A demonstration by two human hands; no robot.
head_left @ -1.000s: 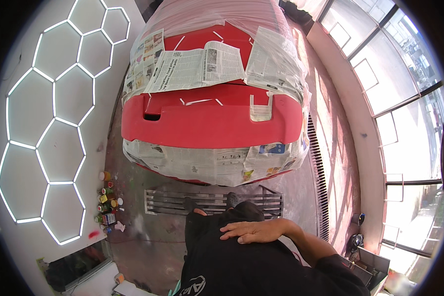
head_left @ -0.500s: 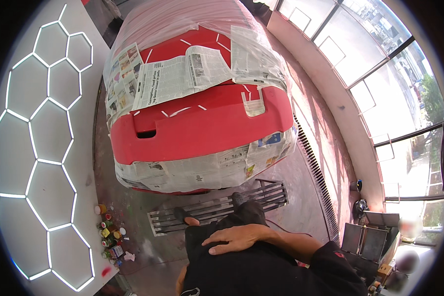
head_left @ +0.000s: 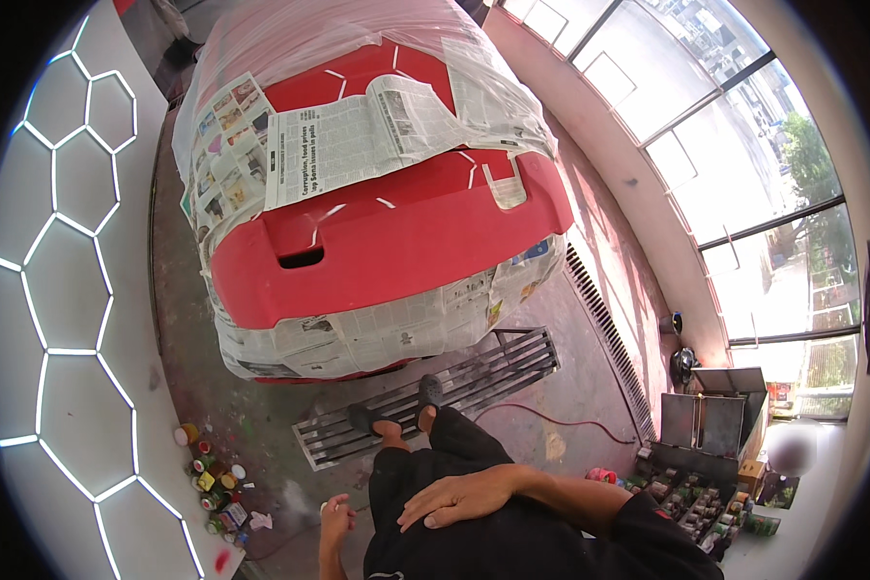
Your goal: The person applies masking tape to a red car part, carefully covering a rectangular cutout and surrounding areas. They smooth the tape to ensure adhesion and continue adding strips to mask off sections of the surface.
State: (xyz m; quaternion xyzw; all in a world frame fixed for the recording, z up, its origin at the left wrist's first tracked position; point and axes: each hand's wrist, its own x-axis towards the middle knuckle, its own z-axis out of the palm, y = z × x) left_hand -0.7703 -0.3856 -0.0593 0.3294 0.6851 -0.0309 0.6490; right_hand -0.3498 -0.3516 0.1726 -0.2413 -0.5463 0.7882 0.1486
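Note:
My right hand (head_left: pixel 459 495) lies flat on my black-clothed lap, fingers stretched out and holding nothing. Beside my left leg, my left hand (head_left: pixel 336 517) hangs with its fingers curled; a small whitish spot shows at them, too small to name. In front of me stands a car with a red bumper (head_left: pixel 406 232), beyond the reach of both hands. Newspaper sheets (head_left: pixel 333 150) cover parts of the red bodywork, and clear plastic film (head_left: pixel 309 34) drapes the rest. My feet rest on a slatted metal platform (head_left: pixel 512 358) before the bumper.
Small cans and jars (head_left: pixel 206 474) cluster by the left wall, which carries hexagonal light strips (head_left: pixel 72 351). A floor drain grating (head_left: pixel 604 333) runs along the right. Farther right are a crowded rack of tins (head_left: pixel 691 493), a metal cabinet (head_left: pixel 701 420) and large windows (head_left: pixel 691 145). A reddish hose (head_left: pixel 561 418) crosses the floor.
My left hand has come into view beside my left leg. My right hand stays on my lap. The view has shifted, bringing more of the tin rack and hose into sight.

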